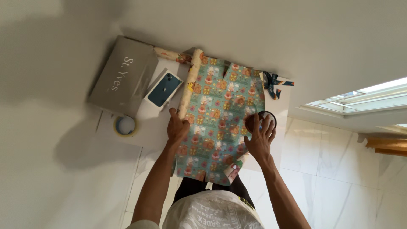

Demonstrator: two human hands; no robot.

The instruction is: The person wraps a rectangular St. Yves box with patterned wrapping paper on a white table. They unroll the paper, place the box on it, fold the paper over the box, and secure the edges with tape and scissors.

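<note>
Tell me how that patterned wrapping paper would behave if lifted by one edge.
The wrapping paper is thin, so it would probably sag. Its rolled left edge suggests it may curl back. It looks light, likely sliding under the left hand.

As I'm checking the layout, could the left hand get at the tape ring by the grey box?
Probably yes: the tape ring lies close beside the left hand, with only bare tabletop between them.

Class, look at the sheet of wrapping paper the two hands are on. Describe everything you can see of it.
The wrapping paper is a teal sheet printed with small orange and pink figures. It lies spread across a white tabletop, one side edge curled into a roll. The left hand presses on that rolled edge; the right hand rests at the opposite edge.
</note>
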